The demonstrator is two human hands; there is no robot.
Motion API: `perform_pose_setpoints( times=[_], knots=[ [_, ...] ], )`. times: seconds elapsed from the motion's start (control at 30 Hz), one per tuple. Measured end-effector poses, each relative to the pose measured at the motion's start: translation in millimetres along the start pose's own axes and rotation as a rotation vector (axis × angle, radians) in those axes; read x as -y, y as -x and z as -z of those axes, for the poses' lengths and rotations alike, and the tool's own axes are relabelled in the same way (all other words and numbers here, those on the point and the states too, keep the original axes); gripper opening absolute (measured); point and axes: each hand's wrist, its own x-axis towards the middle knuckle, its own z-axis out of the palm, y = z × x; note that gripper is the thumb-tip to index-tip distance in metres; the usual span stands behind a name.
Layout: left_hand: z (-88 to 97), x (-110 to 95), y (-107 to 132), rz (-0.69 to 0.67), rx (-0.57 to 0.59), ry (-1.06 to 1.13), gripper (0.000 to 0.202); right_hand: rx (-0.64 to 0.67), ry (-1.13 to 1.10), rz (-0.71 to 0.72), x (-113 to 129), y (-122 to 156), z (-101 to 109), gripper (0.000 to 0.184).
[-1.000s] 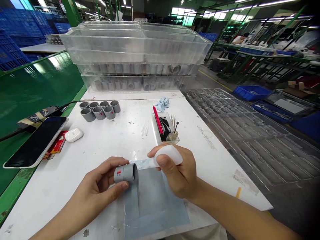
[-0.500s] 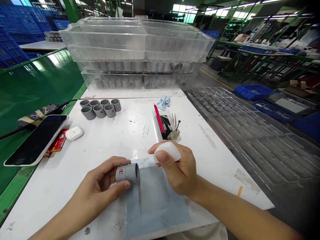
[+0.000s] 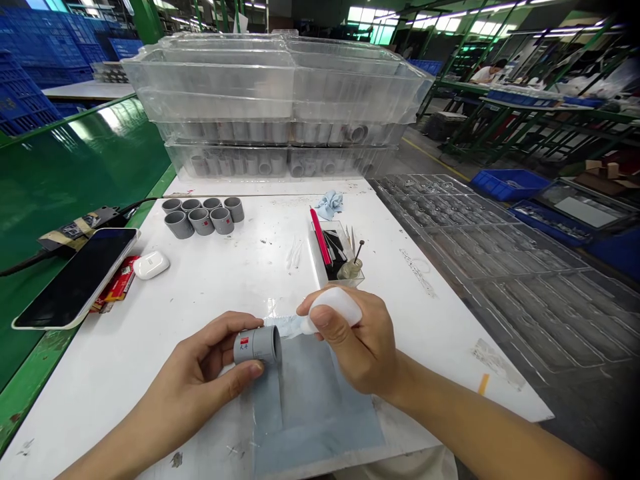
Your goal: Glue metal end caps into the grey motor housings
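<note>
My left hand grips a short grey plastic pipe coupling with a small red label, its open end facing right. My right hand is shut around a white squeeze bottle, whose tapered tip points left, close to the coupling's open end. They do not visibly touch. Below both hands lies a blue-grey mat on the white table. A strip of clear film lies at the mat's far edge.
Several grey couplings stand on the table. Beyond them are stacked clear trays of couplings. A phone, earbud case and tool tray lie nearby. A clear tray lies to the right.
The whole scene shifts slightly in view as my head moves. The coupling drifts a little right, and both hands keep the same hold.
</note>
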Motion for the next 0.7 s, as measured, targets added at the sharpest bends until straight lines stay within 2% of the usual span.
perform_pose_setpoints(
  times=[0.17, 0.3, 0.43, 0.57, 0.7],
  knots=[
    [0.7, 0.9, -0.7, -0.014, 0.01, 0.007, 0.028, 0.042, -0.048, 0.005, 1.9, 0.0, 0.8, 0.037],
    [2.7, 3.7, -0.9, -0.037, 0.038, 0.02, 0.028, 0.051, -0.124, -0.079, 4.3, 0.9, 2.1, 0.039],
    [5.5, 9.4, -1.0, 0.005, 0.063, 0.046, 0.035, -0.024, -0.18, -0.11, 3.5, 1.6, 3.9, 0.042],
    [8.3, 14.6, -2.1, -0.05, 0.096, 0.085, 0.027, -0.104, -0.161, -0.071, 2.5, -0.2, 4.1, 0.042],
    [9.6, 16.3, -2.9, -0.086, 0.106, 0.084, 0.017, -0.09, -0.102, -0.058, 1.4, -0.9, 2.2, 0.045]
  ],
)
